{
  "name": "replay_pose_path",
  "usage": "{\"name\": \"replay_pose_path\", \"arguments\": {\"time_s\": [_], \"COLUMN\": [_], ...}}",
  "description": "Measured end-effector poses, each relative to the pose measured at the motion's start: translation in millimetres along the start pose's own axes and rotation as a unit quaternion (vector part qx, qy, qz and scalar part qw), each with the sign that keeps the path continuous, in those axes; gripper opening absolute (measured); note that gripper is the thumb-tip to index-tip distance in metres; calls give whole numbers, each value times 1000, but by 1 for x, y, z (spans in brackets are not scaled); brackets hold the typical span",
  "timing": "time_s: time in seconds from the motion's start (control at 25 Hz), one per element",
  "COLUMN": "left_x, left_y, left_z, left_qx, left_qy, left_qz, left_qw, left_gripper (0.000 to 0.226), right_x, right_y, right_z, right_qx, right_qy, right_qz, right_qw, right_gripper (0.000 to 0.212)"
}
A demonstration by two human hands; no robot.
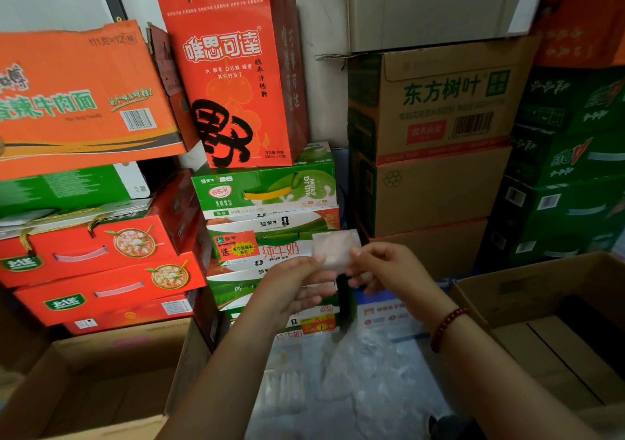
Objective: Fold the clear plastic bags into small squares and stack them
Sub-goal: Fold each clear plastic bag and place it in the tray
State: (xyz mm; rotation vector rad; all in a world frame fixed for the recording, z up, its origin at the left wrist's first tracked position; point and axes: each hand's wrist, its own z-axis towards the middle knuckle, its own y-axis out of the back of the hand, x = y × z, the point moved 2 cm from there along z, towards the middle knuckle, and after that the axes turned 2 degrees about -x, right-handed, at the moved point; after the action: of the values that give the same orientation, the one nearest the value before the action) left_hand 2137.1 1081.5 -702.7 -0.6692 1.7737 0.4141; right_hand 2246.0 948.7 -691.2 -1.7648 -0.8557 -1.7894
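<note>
One clear plastic bag [334, 248], already reduced to a small square, is pinched in the air between the left hand [294, 282] and the right hand [385, 269]; no finished stack is seen, while loose plastic [358, 368] lies below, apparently unfolded. Movement is hemmed by stacked drink cartons [267, 203] ahead and an open cardboard box [541, 324] to the right, with free room left only above the loose plastic

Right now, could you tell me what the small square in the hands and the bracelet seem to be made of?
The square looks like thin clear plastic film, folded: slightly cloudy, with the carton print showing through. The bracelet on the right wrist seems to be dark red round beads, glossy; wood, stone or plastic, I cannot tell.
</note>
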Motion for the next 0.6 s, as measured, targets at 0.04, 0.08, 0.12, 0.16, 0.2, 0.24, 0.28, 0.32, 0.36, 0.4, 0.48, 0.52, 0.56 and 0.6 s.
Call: {"name": "replay_pose_path", "arguments": {"time_s": [0.04, 0.08, 0.12, 0.16, 0.2, 0.24, 0.28, 0.32, 0.36, 0.4, 0.48, 0.52, 0.56, 0.6], "left_x": [-1, -1, -1, 0, 0, 1, 2, 2, 1, 0, -4, -6, -9, -11], "left_y": [-1, -1, -2, -2, -1, 0, 1, 4, 7, 11, 18, 23, 29, 36], "left_z": [-1, -1, -2, -3, -5, -6, -7, -8, -8, -7, -5, -4, -2, 0], "left_qx": [5, 6, 4, 1, -4, -9, -18, -29, -44, -60, -81, -83, -81, -77], "left_qy": [-6, -13, -22, -32, -40, -48, -53, -59, -61, -64, -67, -73, -80, -85], "left_qz": [-24, -44, -58, -64, -64, -61, -57, -57, -62, -74, -102, -102, -94, -85], "left_qw": [1000, 999, 998, 997, 997, 997, 997, 996, 995, 993, 989, 989, 989, 990], "left_gripper": [19, 19, 19, 21, 24, 27, 29, 30, 30, 29, 29, 28, 26, 21], "right_x": [-1, -2, -2, -3, -3, -3, -3, -3, -3, -2, -2, -2, -1, -1], "right_y": [-2, -4, -6, -8, -11, -13, -16, -19, -22, -26, -35, -40, -46, -52], "right_z": [0, 1, 1, 1, 1, 1, 1, 2, 3, 5, 11, 15, 19, 25], "right_qx": [-9, -21, -35, -48, -58, -63, -63, -58, -51, -43, -27, -21, -16, -12], "right_qy": [-5, -9, -9, -6, 1, 11, 22, 30, 35, 36, 37, 39, 41, 43], "right_qz": [21, 45, 63, 68, 61, 49, 37, 29, 24, 21, 12, 7, 1, -6], "right_qw": [1000, 999, 997, 996, 996, 997, 997, 997, 998, 998, 999, 999, 999, 999], "right_gripper": [22, 24, 24, 25, 25, 24, 24, 23, 23, 23, 23, 24, 25, 27]}}
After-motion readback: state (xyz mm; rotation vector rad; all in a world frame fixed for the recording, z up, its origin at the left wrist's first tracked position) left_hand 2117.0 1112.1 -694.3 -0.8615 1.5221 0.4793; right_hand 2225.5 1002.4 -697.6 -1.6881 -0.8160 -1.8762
